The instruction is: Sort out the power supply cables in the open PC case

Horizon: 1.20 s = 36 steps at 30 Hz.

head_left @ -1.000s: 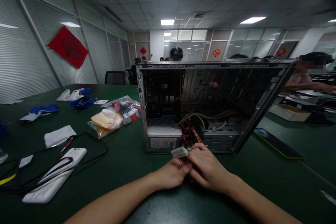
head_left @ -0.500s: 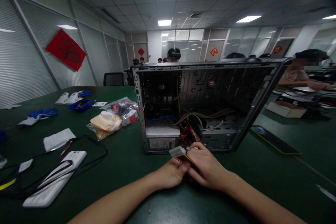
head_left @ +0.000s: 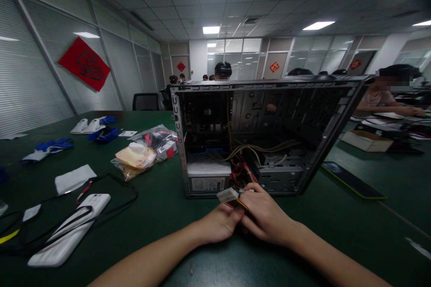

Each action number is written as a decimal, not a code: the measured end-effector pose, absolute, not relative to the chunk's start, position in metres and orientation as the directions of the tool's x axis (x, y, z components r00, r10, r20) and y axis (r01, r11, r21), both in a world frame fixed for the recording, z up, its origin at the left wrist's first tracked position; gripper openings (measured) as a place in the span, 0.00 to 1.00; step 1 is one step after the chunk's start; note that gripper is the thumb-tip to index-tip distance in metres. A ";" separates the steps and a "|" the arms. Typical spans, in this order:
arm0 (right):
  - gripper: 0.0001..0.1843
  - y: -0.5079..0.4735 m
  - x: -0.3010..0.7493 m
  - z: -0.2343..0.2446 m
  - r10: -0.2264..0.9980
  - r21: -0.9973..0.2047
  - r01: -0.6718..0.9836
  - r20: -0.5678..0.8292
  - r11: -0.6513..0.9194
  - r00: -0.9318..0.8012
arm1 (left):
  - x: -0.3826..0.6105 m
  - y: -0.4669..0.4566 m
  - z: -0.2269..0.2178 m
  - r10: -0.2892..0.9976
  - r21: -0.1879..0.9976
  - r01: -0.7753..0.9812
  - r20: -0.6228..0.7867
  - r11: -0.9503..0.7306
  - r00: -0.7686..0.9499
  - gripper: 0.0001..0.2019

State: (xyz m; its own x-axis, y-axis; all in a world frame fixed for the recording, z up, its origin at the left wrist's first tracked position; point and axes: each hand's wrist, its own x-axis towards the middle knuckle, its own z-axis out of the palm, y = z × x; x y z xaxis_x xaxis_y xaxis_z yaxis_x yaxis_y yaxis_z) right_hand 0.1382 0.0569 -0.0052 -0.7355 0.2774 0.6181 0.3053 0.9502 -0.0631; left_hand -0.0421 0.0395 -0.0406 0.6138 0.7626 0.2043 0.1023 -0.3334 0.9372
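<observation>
An open computer case (head_left: 269, 112) lies on its side on the green table (head_left: 168, 206), its inside facing me. A bundle of red, yellow and black wires (head_left: 243, 171) runs out of it to a white plastic connector (head_left: 228, 194). My left hand (head_left: 218, 223) and my right hand (head_left: 267, 217) meet just in front of the case. Both are closed around the wires right behind that connector, fingers pinched together.
Left of the case lie plastic bags of parts (head_left: 144, 150), a white flat device (head_left: 67, 231) with black cables across it, paper slips and blue-and-white gloves (head_left: 50, 147). A dark panel (head_left: 353, 180) lies at the right. Other people sit at the far side and right.
Almost nothing differs: the view shifted slightly and both hands stay closed on the wires by the connector.
</observation>
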 end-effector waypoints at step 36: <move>0.07 0.056 0.140 -0.006 0.216 -0.009 0.279 0.655 0.960 -0.724 | -0.043 0.037 -0.039 0.766 0.916 0.187 0.171 -0.356 0.620 0.44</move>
